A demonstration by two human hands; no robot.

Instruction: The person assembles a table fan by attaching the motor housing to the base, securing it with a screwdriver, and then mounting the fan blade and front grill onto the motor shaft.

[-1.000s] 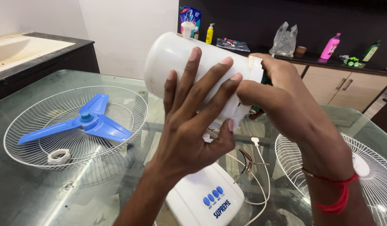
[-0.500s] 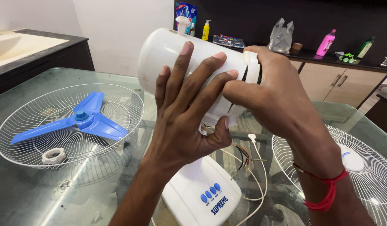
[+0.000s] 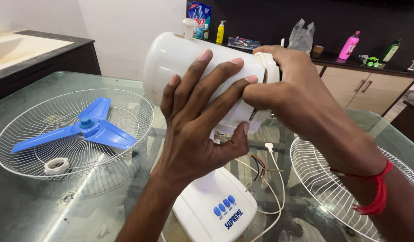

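Observation:
I hold a white fan motor housing (image 3: 180, 58) up over the glass table (image 3: 45, 210). My left hand (image 3: 202, 121) wraps its body from below, fingers spread across the casing. At the housing's right end my right hand (image 3: 287, 94) grips the front rim, with a red thread on that wrist. Below them lies the white fan base (image 3: 216, 208) with blue buttons, and loose wires (image 3: 265, 172) run from it toward the housing.
A white wire guard (image 3: 72, 134) at the left holds a blue three-blade fan blade (image 3: 81, 130) and a white ring nut (image 3: 57, 166). A second guard (image 3: 332, 188) lies at the right. Bottles and a plastic bag stand on the far counter (image 3: 350, 62). A sink counter (image 3: 32, 51) is far left.
The housing has tilted slightly, its left end lower and nearer. My right hand and forearm have turned over the right end, so the right guard's centre is hidden.

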